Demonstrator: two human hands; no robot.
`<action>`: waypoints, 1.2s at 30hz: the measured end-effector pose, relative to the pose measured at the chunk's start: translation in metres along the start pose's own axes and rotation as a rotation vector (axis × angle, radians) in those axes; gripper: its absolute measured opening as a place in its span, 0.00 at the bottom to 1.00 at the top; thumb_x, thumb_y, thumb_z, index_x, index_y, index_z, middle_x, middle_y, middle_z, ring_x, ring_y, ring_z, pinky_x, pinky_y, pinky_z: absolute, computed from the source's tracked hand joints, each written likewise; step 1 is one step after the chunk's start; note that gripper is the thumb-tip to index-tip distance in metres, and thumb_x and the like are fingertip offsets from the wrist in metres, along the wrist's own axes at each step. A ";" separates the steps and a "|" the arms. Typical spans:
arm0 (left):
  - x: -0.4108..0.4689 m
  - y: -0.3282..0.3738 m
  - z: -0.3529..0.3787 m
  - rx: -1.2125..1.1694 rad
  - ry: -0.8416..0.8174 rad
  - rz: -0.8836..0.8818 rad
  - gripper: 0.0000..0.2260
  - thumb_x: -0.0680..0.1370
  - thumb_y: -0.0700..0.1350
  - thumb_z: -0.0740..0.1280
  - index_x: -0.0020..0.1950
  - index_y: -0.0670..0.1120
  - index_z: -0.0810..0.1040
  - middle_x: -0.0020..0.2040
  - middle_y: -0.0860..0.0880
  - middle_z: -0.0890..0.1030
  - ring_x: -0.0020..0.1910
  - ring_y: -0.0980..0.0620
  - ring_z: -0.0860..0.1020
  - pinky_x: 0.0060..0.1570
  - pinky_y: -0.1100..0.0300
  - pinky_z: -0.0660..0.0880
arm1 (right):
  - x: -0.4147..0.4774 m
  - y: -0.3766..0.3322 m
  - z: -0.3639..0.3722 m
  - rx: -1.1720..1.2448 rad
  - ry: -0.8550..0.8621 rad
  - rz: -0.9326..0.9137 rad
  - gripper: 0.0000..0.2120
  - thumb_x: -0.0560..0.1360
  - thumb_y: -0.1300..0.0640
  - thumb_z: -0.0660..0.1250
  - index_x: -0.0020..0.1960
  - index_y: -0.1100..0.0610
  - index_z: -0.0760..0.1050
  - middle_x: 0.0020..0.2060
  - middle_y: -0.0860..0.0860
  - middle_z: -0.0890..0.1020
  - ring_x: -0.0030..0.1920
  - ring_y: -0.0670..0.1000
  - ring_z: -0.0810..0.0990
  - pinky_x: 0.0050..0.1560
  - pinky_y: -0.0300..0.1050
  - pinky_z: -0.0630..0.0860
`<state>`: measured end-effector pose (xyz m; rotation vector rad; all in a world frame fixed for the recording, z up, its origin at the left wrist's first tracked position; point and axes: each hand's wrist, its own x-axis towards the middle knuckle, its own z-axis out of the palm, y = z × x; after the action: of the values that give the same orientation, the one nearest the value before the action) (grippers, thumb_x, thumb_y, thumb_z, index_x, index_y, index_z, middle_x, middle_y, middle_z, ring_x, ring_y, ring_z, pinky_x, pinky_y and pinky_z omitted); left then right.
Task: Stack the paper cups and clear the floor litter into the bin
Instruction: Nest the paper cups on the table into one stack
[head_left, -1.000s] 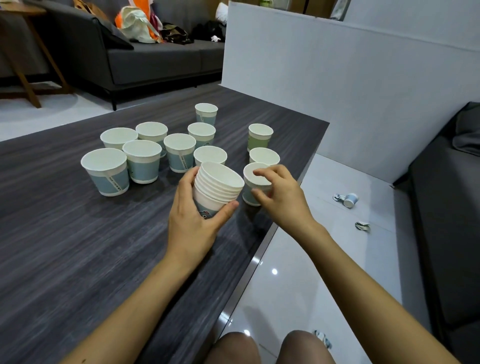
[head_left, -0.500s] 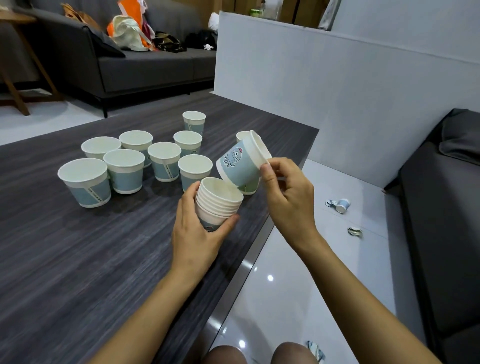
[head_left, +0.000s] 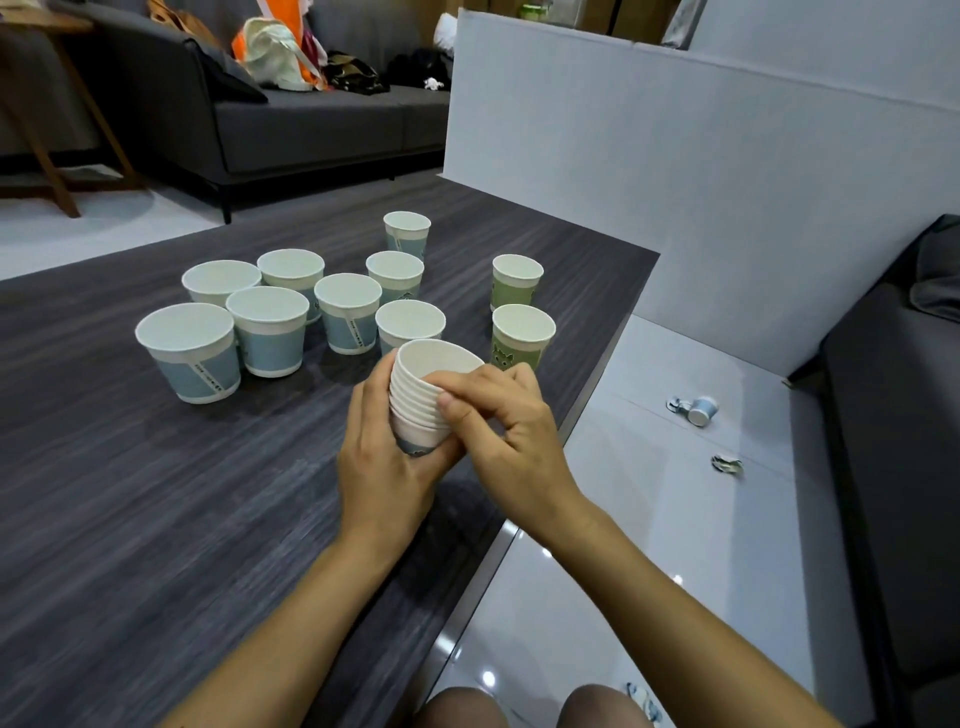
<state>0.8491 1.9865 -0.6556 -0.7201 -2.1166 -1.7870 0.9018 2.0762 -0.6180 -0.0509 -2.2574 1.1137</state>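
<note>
A stack of several nested paper cups (head_left: 423, 382) is held above the dark table (head_left: 130, 493). My left hand (head_left: 382, 467) wraps the stack from the left and below. My right hand (head_left: 501, 421) presses on its rim and right side with thumb and fingers. Several loose blue-banded cups (head_left: 189, 351) stand upright in a cluster further back on the table. Two green cups (head_left: 522, 335) stand to the right of the cluster. On the white floor lie a fallen cup (head_left: 701, 410) and a crumpled scrap (head_left: 727, 464). No bin is visible.
The table's right edge (head_left: 519, 525) runs beside the glossy floor. A white partition (head_left: 701, 197) stands behind. A dark sofa (head_left: 898, 467) is at the right, another sofa (head_left: 311, 119) with bags at the back. More litter (head_left: 641, 699) lies near my knees.
My right hand lifted a blue cup off the table, tipped it and dropped it into the stack. Both hands now close around the stack, which sits one cup taller.
</note>
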 end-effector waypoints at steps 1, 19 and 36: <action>0.002 -0.002 -0.002 0.011 0.006 -0.012 0.37 0.61 0.59 0.65 0.66 0.42 0.68 0.56 0.52 0.71 0.50 0.67 0.67 0.47 0.83 0.61 | 0.002 0.000 0.001 -0.009 -0.024 0.003 0.18 0.72 0.46 0.58 0.54 0.52 0.80 0.45 0.42 0.78 0.47 0.49 0.68 0.50 0.27 0.63; 0.031 -0.028 -0.047 0.112 0.034 -0.070 0.40 0.62 0.48 0.76 0.70 0.46 0.62 0.62 0.47 0.67 0.56 0.66 0.63 0.55 0.84 0.55 | 0.066 0.029 0.037 -0.381 -0.215 0.130 0.21 0.73 0.64 0.63 0.65 0.57 0.69 0.64 0.54 0.71 0.57 0.58 0.75 0.60 0.55 0.71; 0.038 -0.031 -0.043 0.100 0.012 -0.121 0.39 0.65 0.44 0.76 0.71 0.47 0.61 0.67 0.50 0.70 0.63 0.55 0.69 0.59 0.67 0.63 | 0.067 -0.014 0.021 0.223 0.176 0.091 0.11 0.77 0.63 0.61 0.42 0.48 0.73 0.37 0.41 0.76 0.36 0.37 0.74 0.43 0.38 0.74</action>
<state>0.7962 1.9488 -0.6536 -0.5660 -2.2673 -1.7248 0.8391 2.0719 -0.5830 -0.1566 -1.9818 1.3480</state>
